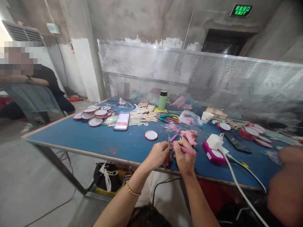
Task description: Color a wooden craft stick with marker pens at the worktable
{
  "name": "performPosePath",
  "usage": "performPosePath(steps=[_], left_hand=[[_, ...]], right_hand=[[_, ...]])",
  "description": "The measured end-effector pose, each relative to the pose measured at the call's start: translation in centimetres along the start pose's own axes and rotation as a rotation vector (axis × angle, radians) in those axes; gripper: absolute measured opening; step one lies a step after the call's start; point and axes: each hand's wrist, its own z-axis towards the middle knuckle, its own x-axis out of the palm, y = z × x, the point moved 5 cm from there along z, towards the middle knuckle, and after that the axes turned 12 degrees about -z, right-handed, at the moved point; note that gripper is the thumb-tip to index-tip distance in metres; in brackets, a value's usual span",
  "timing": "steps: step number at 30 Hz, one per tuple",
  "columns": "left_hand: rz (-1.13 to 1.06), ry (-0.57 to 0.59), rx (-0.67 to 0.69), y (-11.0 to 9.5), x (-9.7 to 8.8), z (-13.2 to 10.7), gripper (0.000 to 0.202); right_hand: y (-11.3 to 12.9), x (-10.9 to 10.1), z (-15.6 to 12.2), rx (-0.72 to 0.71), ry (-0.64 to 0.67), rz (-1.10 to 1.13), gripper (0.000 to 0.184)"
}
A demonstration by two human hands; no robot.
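Observation:
Both of my hands meet close to the front edge of the blue table [132, 151]. My left hand [160, 154] is closed on a thin stick [169, 140] that stands up from the fingers with a greenish tip. A pink pen [188, 150] is gripped in my right hand [186, 159], its front end against the stick or very near it; which, I cannot tell. Just beyond the fingers lie a purple pen-like piece [174, 137] and a pink glue gun [189, 137]. A round red-rimmed lid [151, 135] rests to the left of them.
Piled red-rimmed lids [95, 122] and wooden sticks [146, 117] spread across the back left, by a phone [121, 121]. A green bottle [162, 100] stands behind. On the right are a purple power strip [214, 154] with cables, a dark phone [238, 143] and another person's arm [285, 189].

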Motion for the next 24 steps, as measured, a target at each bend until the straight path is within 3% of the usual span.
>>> performPosePath(steps=[24], left_hand=[[0.021, -0.008, 0.006, 0.13, -0.06, 0.01, 0.021]], right_hand=[[0.3, 0.04, 0.04, -0.028, 0.009, -0.034, 0.024]])
